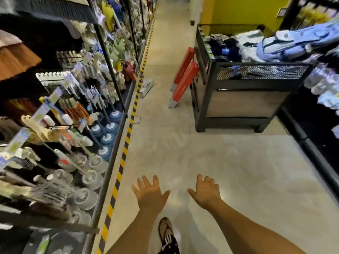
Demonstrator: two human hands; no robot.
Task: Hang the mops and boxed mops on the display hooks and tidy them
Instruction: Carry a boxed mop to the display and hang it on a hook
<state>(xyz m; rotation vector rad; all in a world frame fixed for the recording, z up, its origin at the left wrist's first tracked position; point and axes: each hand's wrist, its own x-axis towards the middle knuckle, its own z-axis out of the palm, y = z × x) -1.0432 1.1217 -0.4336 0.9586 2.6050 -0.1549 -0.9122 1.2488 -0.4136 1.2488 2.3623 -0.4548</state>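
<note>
Left hand (149,194) and right hand (206,193) were spread, empty; red boxed mops (185,79) leaning on mesh bin (256,72) looked long, stiff, probably light, best gripped mid-length.

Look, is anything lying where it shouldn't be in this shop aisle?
Yes. Two long red boxes stand on the floor, leaning tilted against the black bin, not hung on hooks. Across the aisle, what looks like a pale flat mop head rests on the floor past the striped line, outside the shelf.
</note>
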